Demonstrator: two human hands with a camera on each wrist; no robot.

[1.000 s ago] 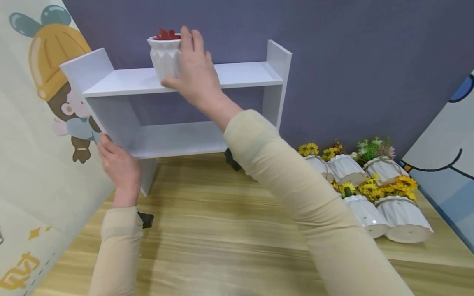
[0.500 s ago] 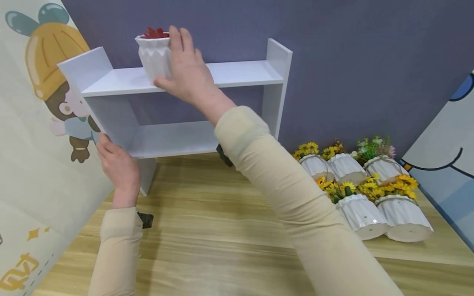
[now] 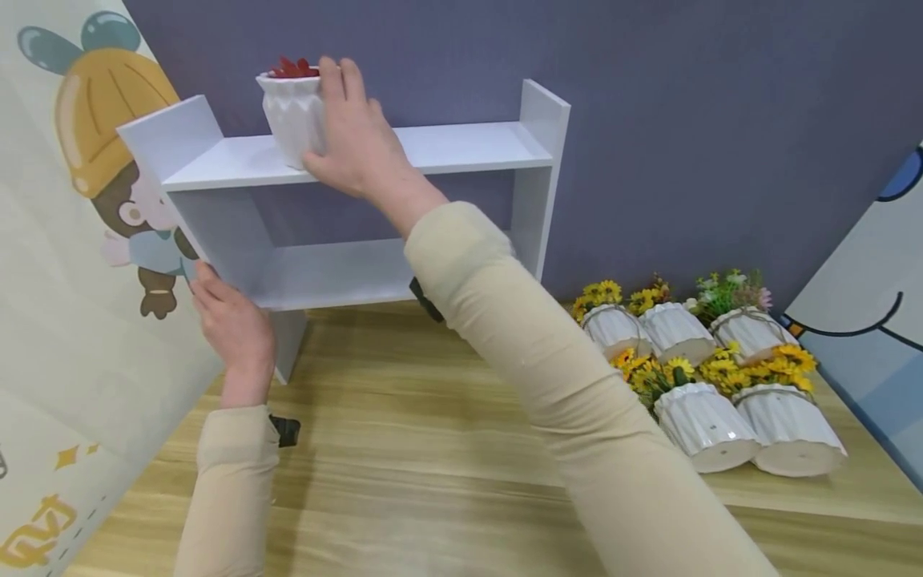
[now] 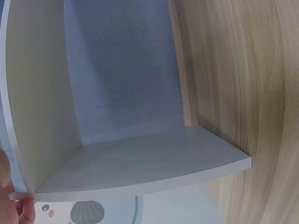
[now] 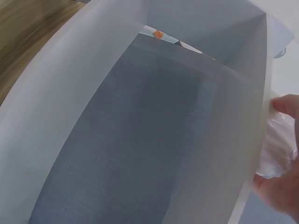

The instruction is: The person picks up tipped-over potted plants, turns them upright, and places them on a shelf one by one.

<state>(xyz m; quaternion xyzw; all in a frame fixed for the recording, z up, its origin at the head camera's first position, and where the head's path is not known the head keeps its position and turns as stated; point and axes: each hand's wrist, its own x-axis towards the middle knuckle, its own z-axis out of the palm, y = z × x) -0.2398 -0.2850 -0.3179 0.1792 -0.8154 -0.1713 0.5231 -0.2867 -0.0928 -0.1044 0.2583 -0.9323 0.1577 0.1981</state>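
A white fluted flowerpot [image 3: 294,120] with a red plant [image 3: 294,69] at its mouth stands on the upper board of a white shelf unit [image 3: 472,147], left of the middle. My right hand [image 3: 356,140] grips the pot from its right side, thumb low at the front and fingers up near the rim. In the right wrist view the thumb and a finger of the right hand [image 5: 282,186] show on the pot [image 5: 276,144]. My left hand [image 3: 234,324] holds the unit's left side panel; in the left wrist view its fingertips [image 4: 27,210] lie at the panel's edge.
Several white pots [image 3: 707,429] with yellow, orange and pink flowers lie on their sides at the right of the wooden table [image 3: 404,449]. A dark wall [image 3: 685,120] stands behind the unit, and a cartoon-printed wall [image 3: 65,320] is close on the left.
My right hand has moved left along the upper board with the pot, the shift getting smaller toward now. The left hand stays on the side panel.
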